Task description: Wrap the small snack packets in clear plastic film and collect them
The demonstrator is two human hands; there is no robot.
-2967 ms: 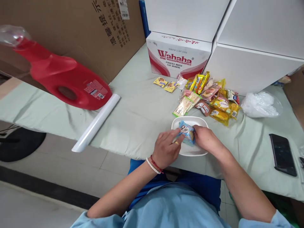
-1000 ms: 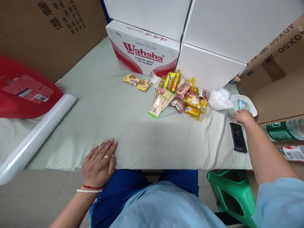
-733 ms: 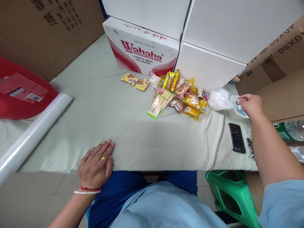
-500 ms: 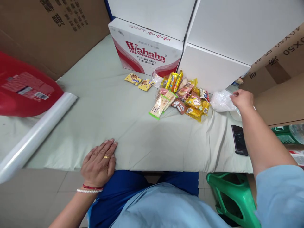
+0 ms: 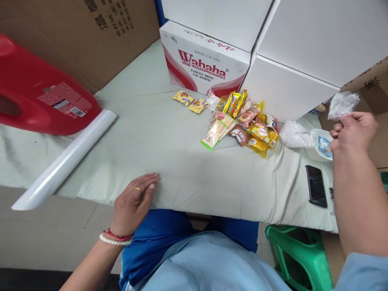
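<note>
Pinched in the fingers of my right hand (image 5: 354, 131) is a crumpled clear plastic bag (image 5: 343, 106), raised above the right end of the table. Just below and left of that hand are a white bowl (image 5: 312, 152) with a blue packet (image 5: 325, 146) in it and another heap of clear plastic bags (image 5: 295, 134). My left hand (image 5: 135, 198) rests at the table's front edge with nothing in it, fingers stretched out together. In mid-table lies a pile of wrapped snacks (image 5: 257, 131), with two yellow cookie packets (image 5: 183, 98) to its left.
A white roll of plastic film (image 5: 66, 157) lies at the left, by a red jug (image 5: 51, 89). Behind the snacks stand a Wahaba-style water carton (image 5: 206, 66) and white boxes (image 5: 291, 85). A phone (image 5: 317, 186) lies near the right front; a green stool (image 5: 298, 254) stands below.
My right hand has lifted a plastic bag off the heap and moved right and up, uncovering the bowl. My left hand has turned slightly onto its side. The view has shifted.
</note>
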